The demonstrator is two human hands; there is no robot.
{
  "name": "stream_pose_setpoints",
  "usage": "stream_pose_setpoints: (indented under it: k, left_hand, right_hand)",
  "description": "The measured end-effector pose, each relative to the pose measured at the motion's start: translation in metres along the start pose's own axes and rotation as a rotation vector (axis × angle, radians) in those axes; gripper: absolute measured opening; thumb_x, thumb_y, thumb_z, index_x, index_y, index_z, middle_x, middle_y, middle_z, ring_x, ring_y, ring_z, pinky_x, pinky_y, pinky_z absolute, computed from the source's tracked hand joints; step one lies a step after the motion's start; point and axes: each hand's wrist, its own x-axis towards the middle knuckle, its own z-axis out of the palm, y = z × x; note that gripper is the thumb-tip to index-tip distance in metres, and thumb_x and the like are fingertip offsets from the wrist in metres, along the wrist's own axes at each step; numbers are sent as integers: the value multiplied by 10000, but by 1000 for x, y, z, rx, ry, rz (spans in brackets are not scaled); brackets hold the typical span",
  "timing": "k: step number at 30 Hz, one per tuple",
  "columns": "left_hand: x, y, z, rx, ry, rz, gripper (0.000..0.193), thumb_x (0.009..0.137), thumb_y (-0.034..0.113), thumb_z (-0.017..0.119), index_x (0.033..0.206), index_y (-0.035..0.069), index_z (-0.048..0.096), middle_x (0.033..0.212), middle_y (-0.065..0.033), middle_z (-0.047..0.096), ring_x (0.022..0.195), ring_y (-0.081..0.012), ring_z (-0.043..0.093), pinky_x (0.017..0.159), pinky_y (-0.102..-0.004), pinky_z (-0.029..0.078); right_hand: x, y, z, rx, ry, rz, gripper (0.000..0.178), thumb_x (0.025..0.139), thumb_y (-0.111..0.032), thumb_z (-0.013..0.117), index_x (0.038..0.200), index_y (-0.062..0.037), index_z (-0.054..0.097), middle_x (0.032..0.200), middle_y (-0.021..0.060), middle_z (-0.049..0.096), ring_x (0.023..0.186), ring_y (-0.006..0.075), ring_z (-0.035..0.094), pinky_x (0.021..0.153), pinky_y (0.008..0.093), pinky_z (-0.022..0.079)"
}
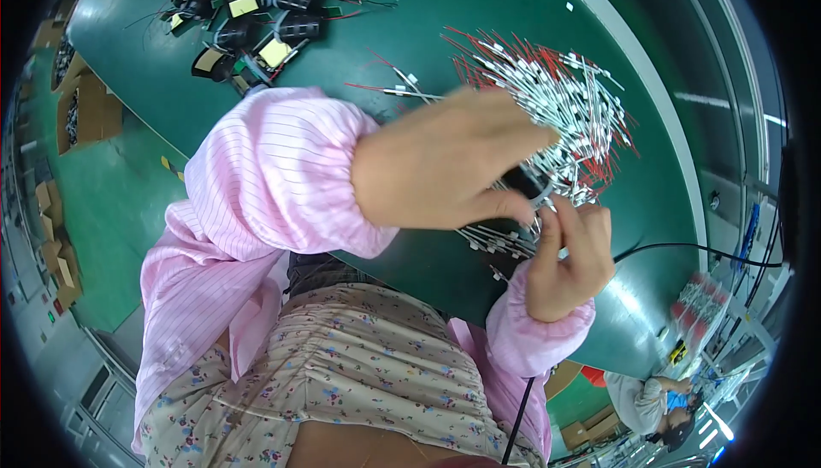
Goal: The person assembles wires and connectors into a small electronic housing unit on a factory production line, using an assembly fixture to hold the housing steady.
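My left hand point(449, 160) reaches across the green table, its fingers closed around a small black part point(526, 181) with a pale rim. Most of that part is hidden behind the fingers. My right hand point(569, 258) is pinched against the lower end of the part, thumb and fingertips together; what lies between them is too small to make out. Just beyond both hands spreads a heap of thin white-sleeved leads with red wires point(564, 100). A few similar leads point(500, 241) lie beneath my hands.
At the far left of the green table point(410, 40) sits a pile of black parts with yellow pads, green circuit boards and loose wires point(274, 27). A black cable point(684, 245) runs along the right side. Cardboard boxes point(90, 113) stand on the left. Another person point(641, 404) is at lower right.
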Motion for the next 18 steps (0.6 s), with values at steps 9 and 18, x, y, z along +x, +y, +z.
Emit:
stream_pose_setpoints:
  k: [9, 18]
  left_hand:
    - [-34, -6, -109, 1212, 92, -593, 186, 763, 141, 711, 900, 42, 633, 817, -88, 624, 846, -278, 578, 708, -386, 457]
    - [-47, -40, -98, 1234, 179, -436, 152, 817, 100, 627, 962, 81, 669, 809, -74, 640, 811, -272, 607, 717, -410, 460]
  right_hand:
    - [46, 99, -41, 815, 24, 947, 285, 893, -189, 638, 666, -28, 577, 632, 35, 527, 570, 106, 425, 579, 289, 397]
    - [63, 73, -17, 719, -114, 572, 316, 933, -151, 561, 1177, 49, 585, 757, 33, 610, 707, 142, 566, 710, 296, 474]
